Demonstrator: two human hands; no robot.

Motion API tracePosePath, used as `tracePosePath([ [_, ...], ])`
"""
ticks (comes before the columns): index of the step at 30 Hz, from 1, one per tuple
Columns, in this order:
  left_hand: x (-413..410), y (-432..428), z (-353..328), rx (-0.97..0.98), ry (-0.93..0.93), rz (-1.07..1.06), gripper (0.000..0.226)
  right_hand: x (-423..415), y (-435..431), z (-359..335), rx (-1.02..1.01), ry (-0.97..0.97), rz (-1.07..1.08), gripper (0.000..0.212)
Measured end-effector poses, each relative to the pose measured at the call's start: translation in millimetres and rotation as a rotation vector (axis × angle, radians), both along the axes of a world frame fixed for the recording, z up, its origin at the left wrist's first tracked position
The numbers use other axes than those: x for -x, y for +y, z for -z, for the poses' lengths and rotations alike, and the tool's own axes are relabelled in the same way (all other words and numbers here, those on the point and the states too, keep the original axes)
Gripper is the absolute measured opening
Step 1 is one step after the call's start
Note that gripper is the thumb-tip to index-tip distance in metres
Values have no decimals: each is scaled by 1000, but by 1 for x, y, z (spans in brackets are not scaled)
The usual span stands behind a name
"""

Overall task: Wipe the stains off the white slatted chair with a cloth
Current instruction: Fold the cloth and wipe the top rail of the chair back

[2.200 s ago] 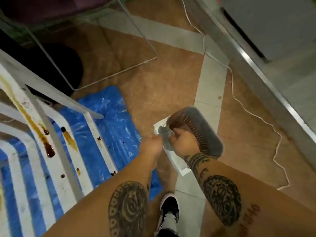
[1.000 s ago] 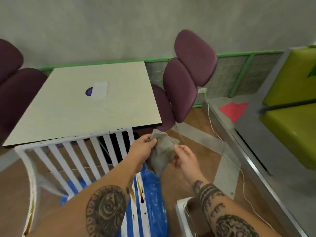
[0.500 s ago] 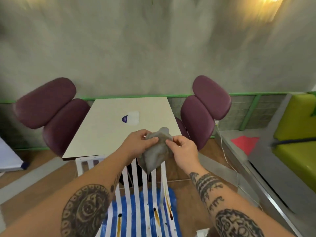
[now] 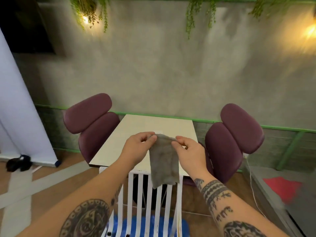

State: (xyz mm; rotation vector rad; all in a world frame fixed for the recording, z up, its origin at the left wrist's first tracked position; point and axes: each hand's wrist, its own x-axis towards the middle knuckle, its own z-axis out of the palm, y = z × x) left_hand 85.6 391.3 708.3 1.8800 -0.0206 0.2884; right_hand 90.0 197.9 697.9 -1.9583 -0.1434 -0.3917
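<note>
Hanging from its top edge, the grey cloth [image 4: 163,166] is pinched at one upper corner by the left hand [image 4: 138,147] and at the other by the right hand [image 4: 189,151]. The hands are held apart at chest height, with the fabric stretched flat between them. The cloth is kept in the air above the back of the white slatted chair [image 4: 130,194] and does not appear to touch it.

The step in hand is judged to be preparation: the cloth is opened out and no wiping of the slats is under way. For the next move, the cloth would probably need to be gathered or folded into one hand and brought down onto the soiled slats. A brownish streak [image 4: 178,225] is seen low on the rightmost slat, and dark specks [image 4: 108,234] lie near the bottom edge of the view; most of the seat is cut off below.

A blue sheet [image 4: 147,223] is spread on the floor under the chair. A pale counter [image 4: 153,125] stands just behind the chair back, flanked by two purple chairs [image 4: 92,120]. A white cable [image 4: 251,178] trails along the floor at the right. The counter edge, close against the chair back, may limit reach from that side.
</note>
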Motion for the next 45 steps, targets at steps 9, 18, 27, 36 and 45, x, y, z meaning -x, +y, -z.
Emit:
tracePosePath([
  [9, 11, -13, -42, 15, 41, 193, 31, -41, -22, -43, -364, 185, -279, 20],
  [18, 36, 13, -37, -6, 475, 270, 49, -49, -48, -64, -100, 142, -177, 22],
  [27, 12, 3, -37, 171, 546, -62, 33, -19, -37, -78, 209, -208, 95, 24],
  [36, 25, 25, -51, 311, 291, 252, 26, -30, -59, -72, 78, 112, 39, 32],
  [45, 35, -24, -3, 688, 481, 230, 30, -45, -44, -53, -694, 475, 19, 24],
])
